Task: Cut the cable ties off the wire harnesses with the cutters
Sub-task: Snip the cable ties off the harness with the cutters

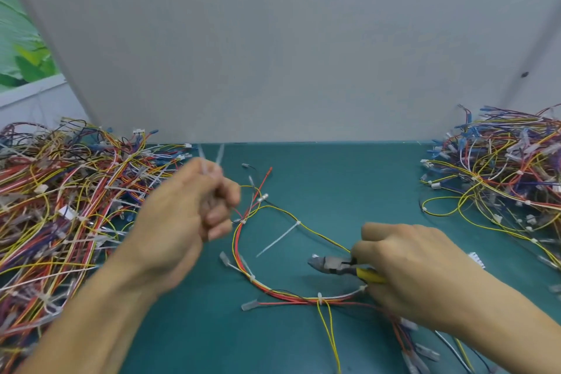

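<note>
My right hand (406, 264) grips the cutters (331, 264) lower right; left hand (194, 200) is fisted round cut ties (212, 161), center-left.

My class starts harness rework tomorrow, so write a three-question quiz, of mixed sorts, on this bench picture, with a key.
1. True or false: the right hand holds the cutters.
2. Where does the white tie with the long tail sit?
A. on the yellow wire of the harness on the mat
B. in the right pile
C. between the cutter blades
3. Fill in: the left hand is closed on loose cut ____.

Key: 1 true; 2 A; 3 ties.
</note>
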Motion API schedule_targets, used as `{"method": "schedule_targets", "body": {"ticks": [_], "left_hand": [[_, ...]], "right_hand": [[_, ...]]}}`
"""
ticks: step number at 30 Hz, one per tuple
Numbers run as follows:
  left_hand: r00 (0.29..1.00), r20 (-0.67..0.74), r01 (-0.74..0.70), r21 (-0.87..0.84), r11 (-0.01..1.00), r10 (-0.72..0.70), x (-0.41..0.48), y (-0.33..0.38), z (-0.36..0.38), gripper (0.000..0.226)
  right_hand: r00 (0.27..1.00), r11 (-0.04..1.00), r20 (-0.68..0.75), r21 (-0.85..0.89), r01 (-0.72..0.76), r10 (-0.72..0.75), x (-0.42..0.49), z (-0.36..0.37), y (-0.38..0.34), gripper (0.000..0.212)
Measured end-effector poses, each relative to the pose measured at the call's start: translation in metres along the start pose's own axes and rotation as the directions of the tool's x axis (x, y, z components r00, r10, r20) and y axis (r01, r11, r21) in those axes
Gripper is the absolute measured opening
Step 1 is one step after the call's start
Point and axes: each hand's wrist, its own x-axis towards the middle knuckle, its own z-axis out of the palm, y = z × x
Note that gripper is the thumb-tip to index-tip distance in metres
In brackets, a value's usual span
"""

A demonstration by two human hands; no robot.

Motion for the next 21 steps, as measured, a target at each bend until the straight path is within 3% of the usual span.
{"method": "schedule_targets", "body": {"ticks": [5,6,8,10,12,18,21], "left_hand": [[0.993,0.008,0.113,0.247,0.962,-0.119,0.002,-0.022,-0.043,0.014],[0.988,0.052,0.12,0.316,0.941,-0.144,0.0,-0.031,-0.045,0.007],[0.964,0.187,0.083,0.464,0.882,-0.189,-0.001,-0.045,-0.049,0.017],[0.917,0.297,0.048,0.58,0.813,-0.266,-0.002,-0.051,-0.047,0.024],[0.89,0.313,0.046,0.661,0.749,-0.331,-0.001,-0.055,-0.044,0.027],[0.926,0.277,-0.005,0.687,0.726,-0.255,0.003,-0.061,-0.039,0.004],[0.939,0.265,-0.032,0.705,0.709,-0.222,0.002,-0.062,-0.038,0.016]], "right_hand": [[0.998,0.998,-0.059,0.056,0.003,0.001,0.011,-0.002,-0.031,0.008],[0.998,0.998,-0.054,0.065,0.013,-0.009,0.015,0.0,-0.038,0.007],[0.997,0.996,-0.074,0.081,0.024,-0.018,0.02,0.007,-0.051,0.006],[0.995,0.997,-0.095,0.071,0.042,-0.035,0.024,0.012,-0.061,0.016],[0.999,0.999,-0.051,0.04,0.004,-0.002,0.025,0.009,-0.069,0.033],[0.996,0.997,-0.054,0.032,-0.075,0.076,0.032,0.012,-0.076,0.052],[0.989,0.991,-0.106,0.096,-0.094,0.104,0.033,0.023,-0.076,0.023]]}}
